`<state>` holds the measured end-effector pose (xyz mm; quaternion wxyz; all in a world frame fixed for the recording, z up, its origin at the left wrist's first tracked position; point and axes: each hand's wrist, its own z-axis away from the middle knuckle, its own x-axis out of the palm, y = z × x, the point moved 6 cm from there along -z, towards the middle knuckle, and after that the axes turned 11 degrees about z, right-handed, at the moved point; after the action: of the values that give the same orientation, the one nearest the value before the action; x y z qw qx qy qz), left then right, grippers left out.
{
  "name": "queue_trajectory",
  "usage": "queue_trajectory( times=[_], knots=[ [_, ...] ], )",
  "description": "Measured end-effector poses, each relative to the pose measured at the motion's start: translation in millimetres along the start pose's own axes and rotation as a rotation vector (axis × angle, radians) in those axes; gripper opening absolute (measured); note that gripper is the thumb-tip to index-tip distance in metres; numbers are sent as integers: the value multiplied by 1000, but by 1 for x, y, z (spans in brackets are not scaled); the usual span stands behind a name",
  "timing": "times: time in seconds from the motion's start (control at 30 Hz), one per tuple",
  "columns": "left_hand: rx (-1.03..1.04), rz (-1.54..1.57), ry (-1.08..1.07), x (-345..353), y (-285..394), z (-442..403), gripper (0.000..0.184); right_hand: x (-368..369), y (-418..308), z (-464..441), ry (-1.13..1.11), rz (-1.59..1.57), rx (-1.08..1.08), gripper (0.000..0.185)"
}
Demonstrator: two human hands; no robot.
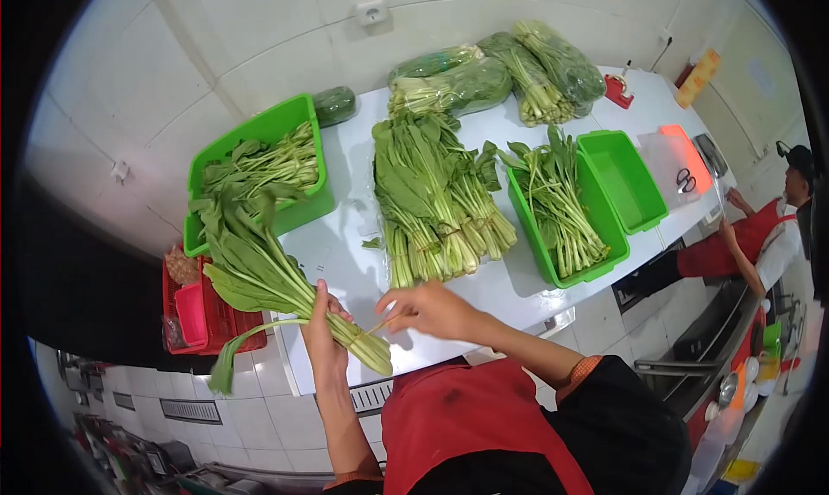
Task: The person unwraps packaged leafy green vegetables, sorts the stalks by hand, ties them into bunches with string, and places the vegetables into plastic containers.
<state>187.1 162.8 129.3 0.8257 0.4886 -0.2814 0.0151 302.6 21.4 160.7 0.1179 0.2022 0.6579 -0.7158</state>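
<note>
My left hand (325, 333) is wrapped round the stems of a bunch of leafy greens (268, 270), its leaves pointing up and left and its cut ends down and right. A thin band (373, 329) circles the stems near those ends. My right hand (425, 312), fingers pinched, holds the band and pulls it out to the right of the stems. More tied bunches (436, 201) lie on the white table (332, 244) beyond my hands.
A green bin (321, 188) with greens stands left, another (609, 227) right, beside an empty green bin (626, 184). Bagged vegetables (471, 85) line the back. Scissors (686, 181) lie right. Red crates (216, 322) are lower left. A person (751, 236) stands far right.
</note>
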Motion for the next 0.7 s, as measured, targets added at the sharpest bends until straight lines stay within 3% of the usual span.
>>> queue_trajectory(
  times=[0.1,0.23,0.27,0.33,0.4,0.43,0.53,0.57,0.6,0.67,0.7],
  knots=[
    [-133,-220,-27,13,-12,10,30,-18,-8,6,358,267,-162,17],
    [21,-286,-69,5,-6,-4,31,12,-43,17,187,302,-280,19],
    [-36,-269,-63,3,3,-8,31,18,-32,12,154,290,-315,19],
    [-97,-232,-12,-6,16,-7,32,26,-3,6,143,153,-153,21],
    [156,-330,-34,-6,47,-11,30,26,-14,2,156,93,-122,18],
    [171,-321,4,-13,51,-16,30,24,-19,-2,208,42,-66,16],
    [381,-278,123,-33,76,-30,28,46,-47,-7,202,142,-240,14],
    [329,-54,131,-42,82,-35,28,45,-41,-16,237,200,-263,15],
    [271,169,137,-51,83,-38,28,41,-28,-30,230,167,-144,16],
    [344,254,180,-68,88,-47,28,29,-28,-42,274,166,-119,22],
    [448,343,318,-79,95,-47,28,30,-34,-42,264,166,-131,22]
  ],
)
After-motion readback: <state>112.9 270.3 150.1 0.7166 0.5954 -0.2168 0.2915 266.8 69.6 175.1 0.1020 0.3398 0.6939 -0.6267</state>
